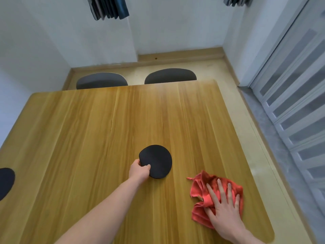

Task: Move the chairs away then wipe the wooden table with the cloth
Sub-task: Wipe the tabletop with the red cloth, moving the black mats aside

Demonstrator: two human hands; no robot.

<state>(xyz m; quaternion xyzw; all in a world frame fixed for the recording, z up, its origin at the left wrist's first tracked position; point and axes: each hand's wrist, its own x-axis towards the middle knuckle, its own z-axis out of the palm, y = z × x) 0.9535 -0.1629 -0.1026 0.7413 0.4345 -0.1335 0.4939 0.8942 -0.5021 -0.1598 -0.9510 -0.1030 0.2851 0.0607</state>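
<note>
The wooden table (105,129) fills most of the view. A red cloth (200,187) lies crumpled near its right front corner, and my right hand (223,206) presses flat on it with fingers spread. My left hand (139,171) pinches the near edge of a round black mat (157,161) lying on the table's middle. Two dark grey chairs (101,81) (169,75) stand pushed in at the far edge, only their backs showing.
A second black mat (6,182) sits at the table's left edge, partly cut off. White walls close in at the left and back. Panelled sliding doors (299,103) run along the right, with a strip of pale floor (255,138) between them and the table.
</note>
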